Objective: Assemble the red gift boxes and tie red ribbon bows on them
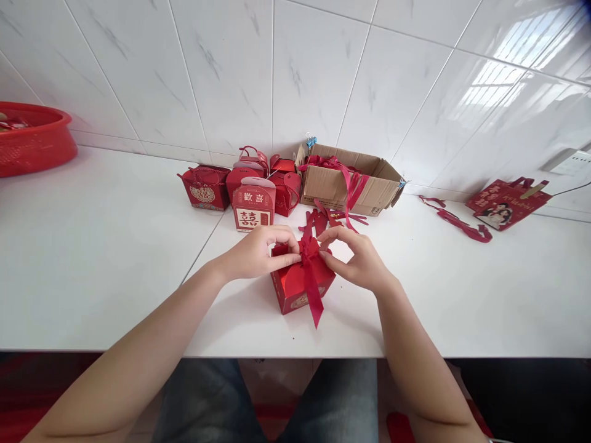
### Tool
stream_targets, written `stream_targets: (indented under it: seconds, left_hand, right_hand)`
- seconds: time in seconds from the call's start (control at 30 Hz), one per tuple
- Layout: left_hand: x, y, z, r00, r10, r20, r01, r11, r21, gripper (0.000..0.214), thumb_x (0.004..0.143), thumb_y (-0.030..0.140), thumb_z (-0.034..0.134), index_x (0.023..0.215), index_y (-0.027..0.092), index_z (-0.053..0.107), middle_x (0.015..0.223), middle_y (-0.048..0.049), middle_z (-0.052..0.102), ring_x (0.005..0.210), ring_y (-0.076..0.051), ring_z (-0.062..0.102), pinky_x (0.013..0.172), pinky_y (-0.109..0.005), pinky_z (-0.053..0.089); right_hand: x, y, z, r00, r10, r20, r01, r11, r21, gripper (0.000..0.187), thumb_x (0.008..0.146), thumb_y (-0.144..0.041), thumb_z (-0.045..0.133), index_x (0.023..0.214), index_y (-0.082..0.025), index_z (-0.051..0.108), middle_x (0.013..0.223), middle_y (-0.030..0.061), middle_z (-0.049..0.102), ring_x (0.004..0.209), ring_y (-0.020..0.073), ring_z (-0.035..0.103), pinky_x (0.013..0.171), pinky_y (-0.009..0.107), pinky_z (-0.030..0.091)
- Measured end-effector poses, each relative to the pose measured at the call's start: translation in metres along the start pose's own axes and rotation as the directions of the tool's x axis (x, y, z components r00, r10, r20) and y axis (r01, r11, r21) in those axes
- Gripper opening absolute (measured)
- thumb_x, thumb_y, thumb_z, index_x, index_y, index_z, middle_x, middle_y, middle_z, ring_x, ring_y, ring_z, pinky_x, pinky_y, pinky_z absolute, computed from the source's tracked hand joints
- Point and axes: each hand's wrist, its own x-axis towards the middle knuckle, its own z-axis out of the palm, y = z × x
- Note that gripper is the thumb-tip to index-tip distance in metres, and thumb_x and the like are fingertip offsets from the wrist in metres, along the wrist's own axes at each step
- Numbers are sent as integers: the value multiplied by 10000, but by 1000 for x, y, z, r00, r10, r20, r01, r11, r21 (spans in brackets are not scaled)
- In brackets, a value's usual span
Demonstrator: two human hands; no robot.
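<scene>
A red gift box (290, 292) with a gold emblem stands near the front edge of the table, between my hands. Red ribbon (314, 295) is knotted on its top, and one long tail hangs down the front face. At the left of the knot, the thumb and fingers of my left hand (263, 252) pinch the ribbon. My right hand (355, 258) pinches it from the right side. Just what lies between the fingertips is partly hidden.
Several finished-looking red boxes (207, 187) stand at the back. Beside them a cardboard box (346, 194) holds red ribbons, some spilling over its front. A red bag (512, 203) and loose ribbon (464, 227) lie right; a red basket (41, 147) stands far left.
</scene>
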Motion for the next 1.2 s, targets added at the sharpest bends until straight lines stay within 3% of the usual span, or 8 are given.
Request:
stream_targets:
  seconds: [0.17, 0.27, 0.33, 0.43, 0.57, 0.8, 1.07, 1.2]
  left_hand:
    - [1, 1, 1, 1000, 31, -1, -31, 999, -11, 125, 833, 302, 625, 775, 194, 645, 844, -31, 669, 770, -148, 610, 710, -262, 490]
    - [1, 1, 2, 999, 45, -7, -45, 999, -22, 126, 827, 296, 626, 762, 190, 643, 834, -34, 670, 756, -149, 608, 710, -272, 489]
    - [1, 2, 2, 999, 41, -12, -42, 999, -28, 117, 819, 288, 624, 761, 189, 643, 828, -37, 673, 751, -153, 607, 702, -277, 489]
    - [1, 3, 2, 999, 40, -10, -40, 999, -14, 92, 810, 265, 613, 761, 190, 632, 821, -33, 669, 752, -155, 601, 699, -275, 484]
    - [0, 5, 4, 997, 63, -34, -62, 998, 18, 63, 807, 226, 586, 754, 193, 594, 799, -15, 653, 746, -147, 591, 716, -265, 481]
    - [-1, 1, 11, 987, 73, -143, -75, 997, -9, 38, 779, 165, 577, 756, 190, 596, 808, -11, 678, 755, -144, 622, 720, -264, 502]
    - [0, -1, 17, 973, 67, -221, -77, 996, -37, 60, 761, 144, 588, 801, 188, 596, 810, -8, 667, 739, -133, 623, 675, -249, 517]
    - [1, -2, 18, 956, 143, -254, -127, 989, 81, 154, 783, 131, 564, 904, 183, 643, 835, -17, 668, 726, -125, 610, 661, -241, 506]
  right_hand:
    - [-5, -11, -24, 986, 14, 169, -35, 992, 120, 165, 842, -266, 639, 998, -217, 618, 750, -9, 646, 561, 96, 523, 530, 249, 462]
    - [-5, -14, -40, 937, 36, 347, -88, 987, 137, 172, 855, -360, 644, 803, -198, 666, 576, -27, 601, 491, 89, 506, 471, 231, 425]
    - [-1, -13, -42, 961, 91, 262, -119, 988, 96, 297, 897, -406, 577, 707, -194, 659, 544, -15, 593, 487, 97, 524, 476, 237, 435]
    - [8, -8, -30, 994, 108, -20, -107, 994, 35, 246, 931, -392, 517, 973, -213, 681, 861, 49, 707, 757, 158, 652, 649, 285, 533]
    - [15, 0, -6, 994, -6, 109, -1, 998, 62, 349, 931, -310, 510, 1272, -270, 566, 1245, 67, 650, 1109, 209, 628, 911, 378, 533]
    - [5, 3, 2, 992, -122, 38, 121, 992, 35, 157, 898, -268, 581, 1015, -259, 685, 925, 32, 725, 851, 177, 662, 777, 346, 551]
    - [-2, 1, 8, 971, -240, 9, 240, 970, -24, 316, 909, -123, 452, 1097, -223, 686, 888, 72, 609, 810, 170, 598, 712, 341, 532]
    - [-4, 0, 7, 964, -259, 51, 262, 964, -48, 369, 911, -111, 400, 1097, -256, 684, 862, 56, 566, 789, 169, 565, 710, 353, 524]
